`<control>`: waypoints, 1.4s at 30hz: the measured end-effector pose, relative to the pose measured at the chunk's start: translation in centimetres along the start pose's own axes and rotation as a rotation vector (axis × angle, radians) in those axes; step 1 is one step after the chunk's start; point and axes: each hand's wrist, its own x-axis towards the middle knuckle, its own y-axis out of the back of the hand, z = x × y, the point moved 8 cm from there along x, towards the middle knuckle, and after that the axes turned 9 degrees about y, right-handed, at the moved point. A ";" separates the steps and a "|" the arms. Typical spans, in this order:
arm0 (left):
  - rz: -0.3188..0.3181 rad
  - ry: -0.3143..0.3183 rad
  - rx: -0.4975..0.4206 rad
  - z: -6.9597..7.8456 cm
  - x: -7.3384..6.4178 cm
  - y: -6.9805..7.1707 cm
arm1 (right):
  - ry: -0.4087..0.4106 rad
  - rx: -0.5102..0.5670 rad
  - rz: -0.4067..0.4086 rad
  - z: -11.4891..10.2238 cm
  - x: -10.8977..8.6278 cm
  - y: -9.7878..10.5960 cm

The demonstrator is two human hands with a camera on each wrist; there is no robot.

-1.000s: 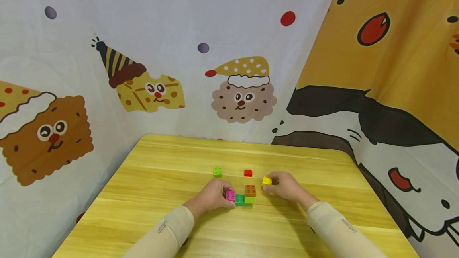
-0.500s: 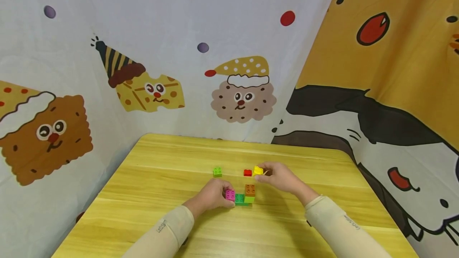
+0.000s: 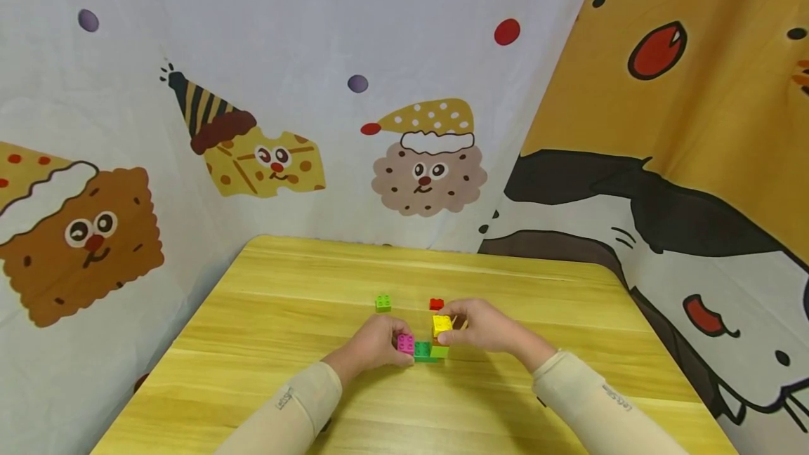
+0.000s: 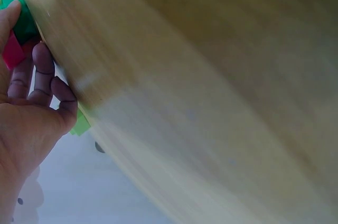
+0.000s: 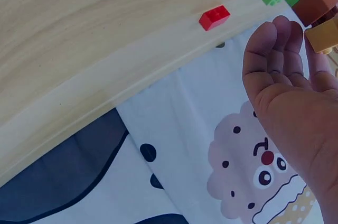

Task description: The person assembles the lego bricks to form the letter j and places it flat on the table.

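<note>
My left hand point(image 3: 378, 346) pinches the pink brick point(image 3: 406, 344) at the left end of a small build. In the left wrist view its thumb presses the flat green base brick point(image 4: 25, 23). On the base's right end stand a lime brick point(image 3: 439, 352) and an orange-brown brick point(image 5: 315, 5), one on top of the other. My right hand point(image 3: 485, 326) pinches a yellow brick point(image 3: 442, 326) between thumb and fingers, right over the orange-brown one. Seen from the right wrist, the yellow brick sits slightly tilted against it, and the other fingers are lightly bent.
A loose red brick point(image 3: 437, 304) lies just behind the build. Farther left is a loose light-green brick point(image 3: 383, 302). Both lie on the wooden table point(image 3: 303, 286), whose back edge meets a cartoon-printed cloth point(image 3: 329, 34).
My right hand has carried the yellow brick leftward, past the red brick, then toward me onto the orange-brown brick's top. The left hand has kept its grip in place.
</note>
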 end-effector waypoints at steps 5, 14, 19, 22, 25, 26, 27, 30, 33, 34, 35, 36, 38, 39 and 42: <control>-0.004 0.001 -0.004 0.0 0.1 0.0 | 0.006 -0.028 -0.015 0.1 -0.1 -0.3; -0.009 0.000 -0.019 0.0 0.0 0.0 | -0.035 0.053 0.027 0.6 -0.4 -0.1; -0.014 0.001 -0.023 -0.2 0.0 -0.1 | -0.100 0.229 0.091 1.5 -1.0 -0.2; -0.015 -0.002 -0.027 -0.3 0.0 -0.2 | -0.158 0.378 0.122 2.2 -1.4 -0.8; -0.012 -0.003 -0.020 -0.4 0.1 -0.2 | -0.213 0.546 0.149 2.9 -1.8 -1.7; -0.011 -0.002 -0.014 -0.4 0.2 -0.2 | -0.224 0.595 0.157 3.1 -1.9 -2.0; -0.011 -0.001 -0.010 -0.4 0.2 -0.1 | -0.234 0.644 0.166 3.2 -2.0 -2.3; -0.008 -0.001 -0.002 -0.5 0.3 -0.1 | -0.249 0.752 0.189 3.4 -2.2 -3.1; -0.012 -0.003 -0.004 -0.4 0.3 -0.2 | -0.257 0.816 0.218 3.5 -2.1 -3.6; -0.012 -0.007 -0.005 -0.4 0.3 -0.2 | -0.257 0.833 0.230 3.5 -2.1 -3.8; -0.012 -0.013 -0.009 -0.4 0.3 -0.2 | -0.255 0.857 0.239 3.5 -2.0 -3.9; -0.011 -0.018 -0.012 -0.3 0.3 -0.2 | -0.248 0.874 0.248 3.5 -1.9 -4.0; -0.013 -0.014 -0.013 -0.4 0.3 -0.3 | -0.233 0.911 0.265 3.4 -1.7 -4.2; -0.012 -0.013 -0.013 -0.4 0.4 -0.3 | -0.227 0.924 0.272 3.3 -1.6 -4.3; -0.009 -0.007 -0.010 -0.5 0.4 -0.3 | -0.208 0.941 0.288 3.2 -1.4 -4.6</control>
